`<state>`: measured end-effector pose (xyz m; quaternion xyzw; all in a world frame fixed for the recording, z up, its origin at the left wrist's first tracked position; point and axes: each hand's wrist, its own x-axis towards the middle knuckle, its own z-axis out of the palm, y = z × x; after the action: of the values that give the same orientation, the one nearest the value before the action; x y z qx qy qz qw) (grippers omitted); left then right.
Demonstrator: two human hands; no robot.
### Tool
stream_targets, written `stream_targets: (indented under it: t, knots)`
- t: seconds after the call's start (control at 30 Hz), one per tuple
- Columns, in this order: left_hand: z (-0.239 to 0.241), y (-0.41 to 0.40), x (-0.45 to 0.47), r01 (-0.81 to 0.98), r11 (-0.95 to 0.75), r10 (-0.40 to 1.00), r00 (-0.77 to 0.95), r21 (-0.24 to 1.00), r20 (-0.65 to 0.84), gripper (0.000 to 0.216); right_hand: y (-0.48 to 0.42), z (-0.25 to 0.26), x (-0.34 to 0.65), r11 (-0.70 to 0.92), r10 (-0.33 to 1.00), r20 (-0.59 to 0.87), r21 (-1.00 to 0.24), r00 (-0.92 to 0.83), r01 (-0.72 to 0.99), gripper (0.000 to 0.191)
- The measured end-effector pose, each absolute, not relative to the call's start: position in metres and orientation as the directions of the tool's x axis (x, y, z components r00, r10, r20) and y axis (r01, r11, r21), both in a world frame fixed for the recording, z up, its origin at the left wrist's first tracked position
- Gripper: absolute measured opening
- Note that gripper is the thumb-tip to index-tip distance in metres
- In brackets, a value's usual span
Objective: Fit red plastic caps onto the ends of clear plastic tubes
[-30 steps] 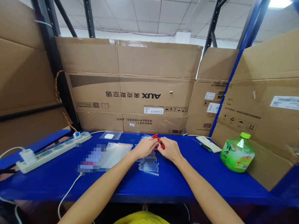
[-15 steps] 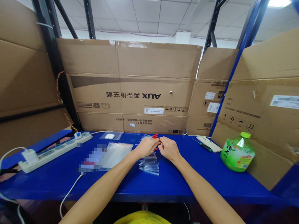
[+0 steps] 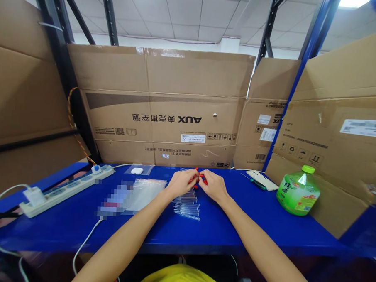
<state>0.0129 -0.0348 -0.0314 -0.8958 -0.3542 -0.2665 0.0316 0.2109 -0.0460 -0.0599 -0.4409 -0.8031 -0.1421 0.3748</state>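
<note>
- Scene: blue bench top (image 3: 221,238), cardboard boxes (image 3: 165,98) behind.
- Mid-bench: small red part (image 3: 200,178), just above clear tubes (image 3: 187,205).
- Grip: left hand (image 3: 181,183) and right hand (image 3: 213,187), the 2 sets of fingertips pinched on it.
- Outboard: green bottle (image 3: 298,191) right, power strip (image 3: 64,187) left.

blue shelf (image 3: 221,229), green bottle (image 3: 298,191), red pieces (image 3: 199,178).

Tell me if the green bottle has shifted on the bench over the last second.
No. The green bottle stands in the same spot beside the cardboard box at the right, with the same gap from the white device.
</note>
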Motion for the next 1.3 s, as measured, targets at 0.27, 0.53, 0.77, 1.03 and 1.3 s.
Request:
stream_targets:
  t: [0.27,0.53,0.77,1.03,1.3]
  knots:
    - [-0.032,-0.035,0.02,0.681,-0.73,0.631,0.638,0.061,0.442,0.036,-0.046,-0.061,0.207,0.515,0.548,0.764,0.014,-0.341,0.857,0.013]
    - [-0.029,-0.037,0.02,0.674,-0.739,0.603,0.653,0.012,0.458,0.034,-0.046,-0.06,0.207,0.545,0.512,0.777,0.036,-0.366,0.838,0.014]
    - [-0.03,-0.035,0.021,0.676,-0.736,0.613,0.65,0.027,0.45,0.036,-0.046,-0.059,0.207,0.54,0.529,0.759,0.043,-0.379,0.84,0.015]
    - [-0.031,-0.033,0.014,0.631,-0.767,0.589,0.618,0.119,0.521,0.035,-0.048,-0.058,0.212,0.568,0.525,0.772,-0.003,-0.359,0.823,0.016]
    - [-0.034,-0.032,0.011,0.662,-0.738,0.61,0.569,0.134,0.551,0.027,-0.046,-0.059,0.211,0.554,0.601,0.751,-0.144,-0.274,0.82,0.015]
